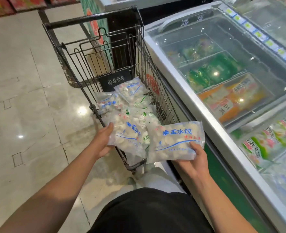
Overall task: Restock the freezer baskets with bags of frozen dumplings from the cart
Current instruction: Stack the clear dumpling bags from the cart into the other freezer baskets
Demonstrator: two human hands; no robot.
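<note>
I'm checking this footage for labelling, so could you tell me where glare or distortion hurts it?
Head view: ceiling lights glare off the floor and spot the freezer lid, hazing the packs beneath; wide-angle bending curves the freezer's edge and cart; the bags in the left hand and right hand stay legible.

left hand (103,140) grip closed | right hand (195,158) likewise (arms extended)

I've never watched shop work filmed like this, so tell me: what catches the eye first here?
Two bare hands meet in the lower middle: the right hand grips a clear bag of dumplings with blue lettering, and the left hand holds another bag over the wire cart. Along the right runs a glass-lidded freezer with green and orange packs.
</note>
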